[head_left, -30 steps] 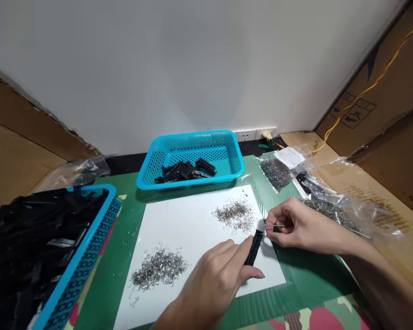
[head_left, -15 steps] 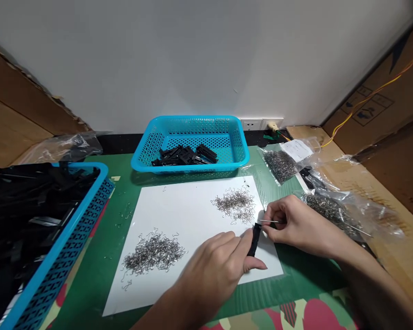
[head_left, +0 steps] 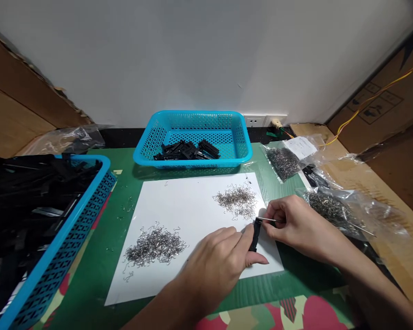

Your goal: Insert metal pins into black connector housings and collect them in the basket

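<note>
Over the near right part of the white sheet, one black part is held between the thumb and fingers of the left hand. Its long axis is pointed mostly away from the wearer, with the far end tipped slightly right. By the left hand its near length is gripped; by the right hand, just to the right, the far end is approached. One thin metal rod is pinched there, laid roughly square across that end; whether it is seated in the part cannot be told. Two piles of bent wires are spread on the sheet: a near left pile and a far right pile, too tangled to be counted. At the left, one basket is heaped with black pieces. To the right, two bags of small metal pieces are seen. Farther off, black parts, overlapped past counting, are held in a second basket.
</note>
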Demonstrator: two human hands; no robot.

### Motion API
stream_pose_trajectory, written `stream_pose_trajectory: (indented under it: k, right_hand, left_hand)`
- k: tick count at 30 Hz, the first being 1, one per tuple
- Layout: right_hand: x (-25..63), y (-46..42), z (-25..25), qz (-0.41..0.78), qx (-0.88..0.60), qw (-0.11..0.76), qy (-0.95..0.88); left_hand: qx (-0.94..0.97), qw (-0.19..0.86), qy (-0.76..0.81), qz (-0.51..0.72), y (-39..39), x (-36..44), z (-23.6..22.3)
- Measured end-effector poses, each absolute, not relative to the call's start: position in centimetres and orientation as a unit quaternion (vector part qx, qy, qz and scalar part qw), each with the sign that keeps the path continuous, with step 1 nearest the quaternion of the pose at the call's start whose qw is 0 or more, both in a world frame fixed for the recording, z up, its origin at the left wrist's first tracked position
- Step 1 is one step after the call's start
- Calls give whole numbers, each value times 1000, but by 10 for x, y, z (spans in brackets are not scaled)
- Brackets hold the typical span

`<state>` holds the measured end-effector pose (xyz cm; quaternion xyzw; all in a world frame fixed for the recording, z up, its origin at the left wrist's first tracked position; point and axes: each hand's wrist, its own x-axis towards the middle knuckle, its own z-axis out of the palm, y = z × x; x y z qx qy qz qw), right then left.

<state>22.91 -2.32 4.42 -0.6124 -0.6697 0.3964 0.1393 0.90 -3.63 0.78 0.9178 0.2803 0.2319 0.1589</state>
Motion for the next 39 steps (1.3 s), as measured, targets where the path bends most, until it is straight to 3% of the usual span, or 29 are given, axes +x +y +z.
stream_pose_trajectory:
  k: [19, 31, 36, 39]
  right_hand:
    - [228, -31, 37, 366, -628, 161, -668]
    - [230, -26, 43, 420, -607, 127, -663]
    - [242, -21, 52, 377, -588, 96, -709]
    - [250, -20, 56, 357, -578, 146, -719]
  left_hand:
    - [880, 264, 363, 156, -39, 8, 16]
    - [880, 265, 364, 149, -41, 10, 16]
    - [877, 286, 360, 140, -39, 7, 19]
    - [880, 281, 357, 141, -39, 7, 20]
